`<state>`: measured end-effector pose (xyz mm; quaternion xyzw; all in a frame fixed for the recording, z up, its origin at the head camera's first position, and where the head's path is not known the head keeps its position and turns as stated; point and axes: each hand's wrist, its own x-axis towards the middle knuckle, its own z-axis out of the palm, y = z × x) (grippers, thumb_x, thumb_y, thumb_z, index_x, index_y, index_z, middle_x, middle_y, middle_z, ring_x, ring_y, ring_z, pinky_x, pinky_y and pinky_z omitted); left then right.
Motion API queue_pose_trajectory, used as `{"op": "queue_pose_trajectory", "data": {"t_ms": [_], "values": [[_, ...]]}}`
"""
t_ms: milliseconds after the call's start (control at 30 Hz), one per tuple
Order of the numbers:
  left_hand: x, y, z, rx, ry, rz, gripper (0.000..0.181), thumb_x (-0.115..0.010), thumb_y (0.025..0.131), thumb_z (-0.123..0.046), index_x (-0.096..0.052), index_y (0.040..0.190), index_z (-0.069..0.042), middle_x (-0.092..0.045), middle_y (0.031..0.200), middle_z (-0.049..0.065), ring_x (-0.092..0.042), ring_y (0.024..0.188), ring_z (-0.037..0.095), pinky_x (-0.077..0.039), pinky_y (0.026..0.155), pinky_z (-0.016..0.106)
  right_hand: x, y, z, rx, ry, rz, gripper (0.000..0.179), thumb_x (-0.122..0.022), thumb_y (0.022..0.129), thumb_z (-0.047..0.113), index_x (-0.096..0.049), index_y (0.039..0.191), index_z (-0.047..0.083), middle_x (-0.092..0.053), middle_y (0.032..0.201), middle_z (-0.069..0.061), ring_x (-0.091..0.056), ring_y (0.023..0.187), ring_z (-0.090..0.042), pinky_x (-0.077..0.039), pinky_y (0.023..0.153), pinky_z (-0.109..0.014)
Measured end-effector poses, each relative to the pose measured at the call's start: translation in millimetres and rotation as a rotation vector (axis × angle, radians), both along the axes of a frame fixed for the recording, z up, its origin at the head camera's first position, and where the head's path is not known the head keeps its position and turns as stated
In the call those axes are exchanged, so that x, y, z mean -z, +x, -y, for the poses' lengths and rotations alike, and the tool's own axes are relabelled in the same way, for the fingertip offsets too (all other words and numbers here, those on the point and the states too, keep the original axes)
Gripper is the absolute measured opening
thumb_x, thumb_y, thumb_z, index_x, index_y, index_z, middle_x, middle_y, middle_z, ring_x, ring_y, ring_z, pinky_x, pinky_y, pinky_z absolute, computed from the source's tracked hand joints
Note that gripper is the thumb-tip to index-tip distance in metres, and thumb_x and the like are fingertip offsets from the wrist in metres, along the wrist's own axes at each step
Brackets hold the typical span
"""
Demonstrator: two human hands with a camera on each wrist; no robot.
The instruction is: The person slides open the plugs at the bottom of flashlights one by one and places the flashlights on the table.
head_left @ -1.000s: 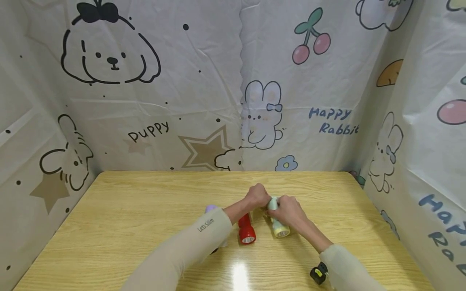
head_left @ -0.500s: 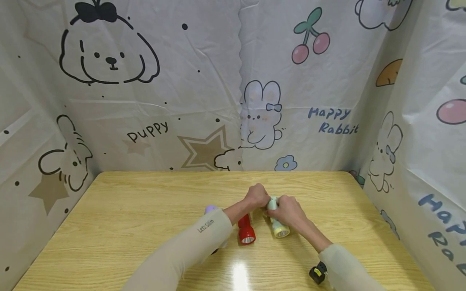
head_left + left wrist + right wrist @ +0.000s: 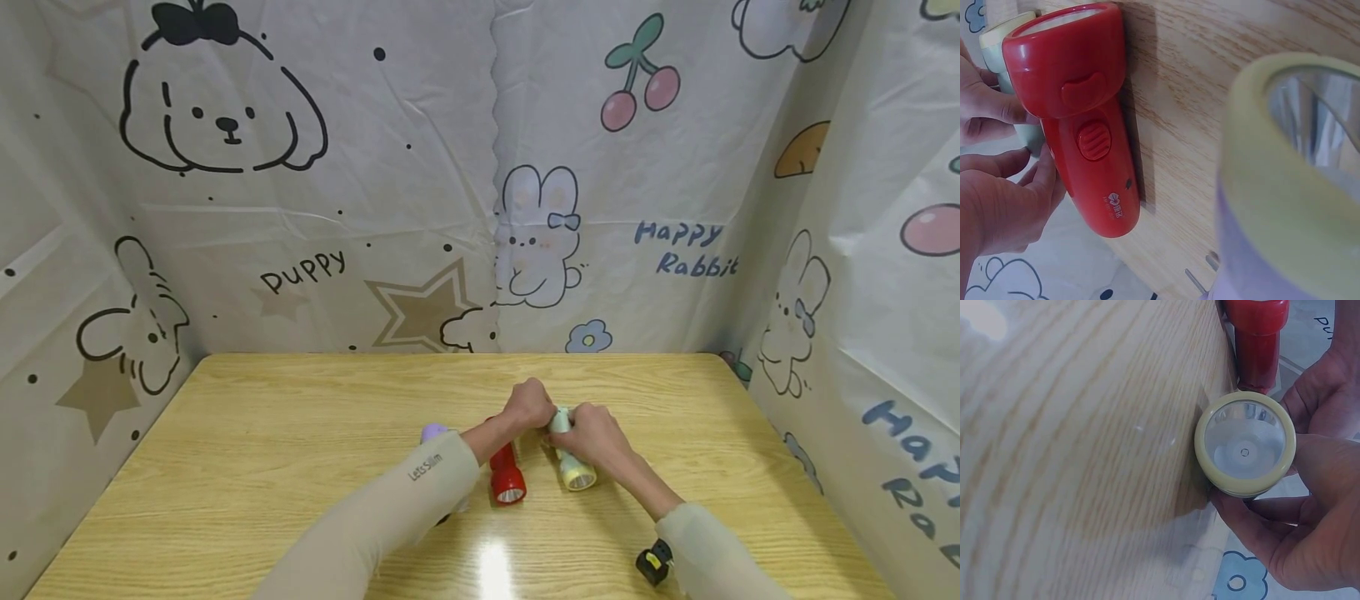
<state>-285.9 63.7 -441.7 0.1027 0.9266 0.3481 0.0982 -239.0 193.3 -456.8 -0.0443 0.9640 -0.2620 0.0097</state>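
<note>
A pale green flashlight (image 3: 570, 468) with a cream-yellow head lies on the table, lens toward me. My right hand (image 3: 597, 433) grips its body from the right. At its tail end, the fingers of my left hand (image 3: 531, 404) are curled and pinch it; their exact hold is partly hidden. The right wrist view shows the round lens (image 3: 1245, 447) face on, with the right thumb and fingers around the barrel. Left of it lies a red flashlight (image 3: 1088, 134), beneath my left forearm. A purple flashlight (image 3: 433, 431) is mostly covered by the left sleeve; its cream rim (image 3: 1247, 156) looms close in the left wrist view.
Two thin metal prongs (image 3: 1196, 281) stick out beside the purple flashlight. A small black object with a yellow patch (image 3: 652, 565) sits by the right sleeve. The wooden table (image 3: 300, 400) meets printed cloth walls (image 3: 420, 233) at the back and sides.
</note>
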Motion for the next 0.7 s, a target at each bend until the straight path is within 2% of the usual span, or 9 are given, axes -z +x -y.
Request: {"op": "queue_pose_trajectory", "data": {"t_ms": [300, 533, 700], "values": [[-1.1, 3.2, -0.1, -0.008, 0.0, -0.016, 0.05, -0.064, 0.089, -0.002, -0.042, 0.046, -0.013, -0.027, 0.042, -0.005, -0.026, 0.041, 0.008, -0.026, 0.041, 0.018, -0.3, -0.6, -1.2, 0.0, -0.003, 0.028, 0.033, -0.081, 0.082, 0.026, -0.059, 0.064, 0.008, -0.057, 0.058, -0.002, -0.056, 0.051, -0.013, -0.048, 0.046, -0.026], [-0.2, 1.6, -1.7, -0.008, -0.012, -0.001, 0.052, -0.065, 0.09, -0.004, -0.04, 0.046, -0.013, -0.024, 0.042, -0.005, -0.025, 0.041, 0.009, -0.025, 0.041, 0.019, 0.7, -2.0, -2.0, 0.003, -0.011, 0.05, 0.032, -0.08, 0.083, 0.025, -0.059, 0.065, 0.008, -0.058, 0.059, -0.003, -0.057, 0.052, -0.014, -0.048, 0.046, -0.025], [-0.4, 1.2, -1.9, 0.003, -0.009, -0.021, 0.051, -0.067, 0.091, -0.007, -0.045, 0.046, -0.013, -0.027, 0.042, -0.006, -0.028, 0.041, 0.009, -0.029, 0.042, 0.018, -0.2, -2.0, -3.3, -0.004, -0.023, 0.062, 0.032, -0.079, 0.084, 0.026, -0.06, 0.067, 0.007, -0.058, 0.059, -0.003, -0.057, 0.052, -0.014, -0.048, 0.046, -0.025]]}}
